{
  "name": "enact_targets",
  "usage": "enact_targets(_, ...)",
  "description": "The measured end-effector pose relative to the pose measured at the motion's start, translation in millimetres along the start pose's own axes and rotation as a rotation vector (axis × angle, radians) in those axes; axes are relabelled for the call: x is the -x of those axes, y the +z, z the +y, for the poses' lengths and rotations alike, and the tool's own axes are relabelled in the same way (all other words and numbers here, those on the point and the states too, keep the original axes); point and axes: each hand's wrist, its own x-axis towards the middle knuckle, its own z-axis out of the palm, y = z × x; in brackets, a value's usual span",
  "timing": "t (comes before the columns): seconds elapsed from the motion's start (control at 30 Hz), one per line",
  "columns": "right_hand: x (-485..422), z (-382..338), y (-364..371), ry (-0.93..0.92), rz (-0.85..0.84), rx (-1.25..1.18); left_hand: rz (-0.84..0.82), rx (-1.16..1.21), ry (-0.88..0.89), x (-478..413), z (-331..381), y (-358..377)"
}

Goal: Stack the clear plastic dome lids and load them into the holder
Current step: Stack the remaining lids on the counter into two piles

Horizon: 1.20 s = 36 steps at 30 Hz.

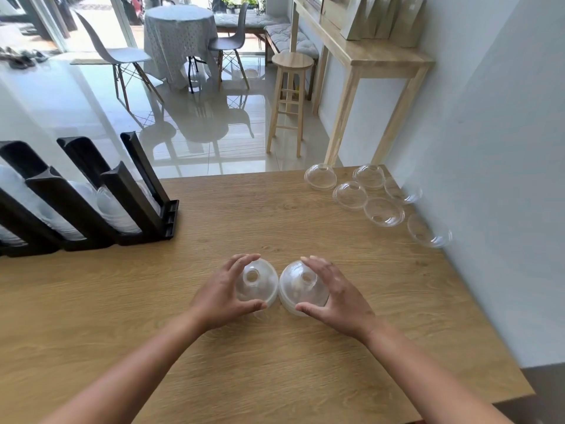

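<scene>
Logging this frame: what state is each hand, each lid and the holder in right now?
left hand, fingers and thumb curled round the left dome lid.
right hand, curled round the right dome lid.
left dome lid, gripped, hole up.
right dome lid, gripped, hole up, beside the left one.
dome-up loose lids, three, standing untouched on the table.
upturned loose lids, three, lying rim up.
holder, slots partly loaded with lids.
</scene>
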Motion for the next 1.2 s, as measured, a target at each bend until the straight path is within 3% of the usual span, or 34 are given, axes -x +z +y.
enact_targets(0.27,-10.5,7.0,-15.8,0.015,-0.003,-0.062,-0.047,0.055,0.005,-11.2,1.8,-9.8)
enact_targets(0.37,-35.1,21.3,-40.9,0.068,0.200,-0.061,0.010,0.075,0.014,-40.0,10.4,-26.5)
enact_targets(0.43,-62.8,36.1,-60.7,0.136,0.352,0.081,0.089,0.002,0.043,-73.6,20.4,-36.1)
enact_targets(0.5,-95.4,53.1,-79.0,0.236,0.400,0.222,0.153,-0.096,0.075,-117.5,32.9,-38.6)
enact_targets(0.8,-189.4,108.8,-103.5,0.506,0.205,0.534,0.044,-0.292,0.104,-298.9,78.6,-0.4)
enact_targets(1.0,-204.4,121.2,-94.5,0.523,0.117,0.608,-0.014,-0.356,0.030,-346.0,81.5,24.6)
enact_targets(1.2,-204.1,116.7,-80.8,0.437,0.090,0.624,0.044,-0.348,0.115,-350.0,76.7,28.4)
